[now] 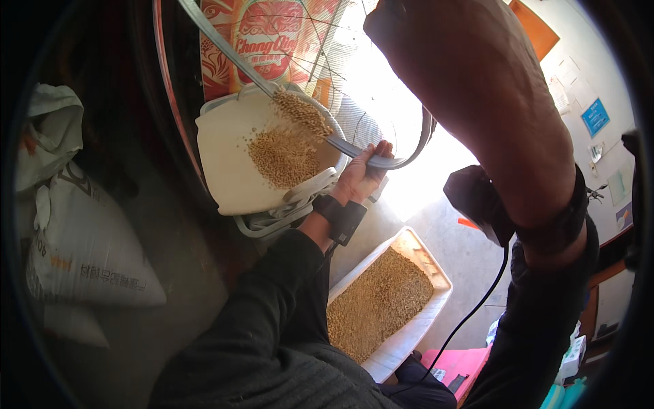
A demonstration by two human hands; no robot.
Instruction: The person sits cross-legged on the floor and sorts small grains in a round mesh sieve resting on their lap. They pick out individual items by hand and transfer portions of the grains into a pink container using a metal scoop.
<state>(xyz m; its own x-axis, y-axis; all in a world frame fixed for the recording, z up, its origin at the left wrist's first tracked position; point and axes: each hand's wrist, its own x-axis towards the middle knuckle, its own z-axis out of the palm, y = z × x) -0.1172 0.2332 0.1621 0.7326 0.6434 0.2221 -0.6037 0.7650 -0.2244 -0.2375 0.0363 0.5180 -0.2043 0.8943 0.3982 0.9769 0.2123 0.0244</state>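
A large round wire-mesh sieve (pixel 352 110) stands steeply tilted, its grey rim curving across the upper middle. My left hand (pixel 360 176) grips the lower rim, thumb and fingers around it. Pale grain (pixel 301 115) lies along the rim beside it and spills over into a white plastic container (pixel 225 153), where a heap of grain (pixel 286 158) sits. My right hand (pixel 414 30) is raised large and dark at the upper right near the sieve's far side; its fingers and what they hold are not clear. Both wrists wear black strapped devices.
A long white tub (pixel 401 353) of finer grain stands on the floor below my left hand. White printed sacks (pixel 97 245) lie at the left. A pink container (pixel 460 360) is at the lower right. A black cable (pixel 480 304) hangs from the right wrist device.
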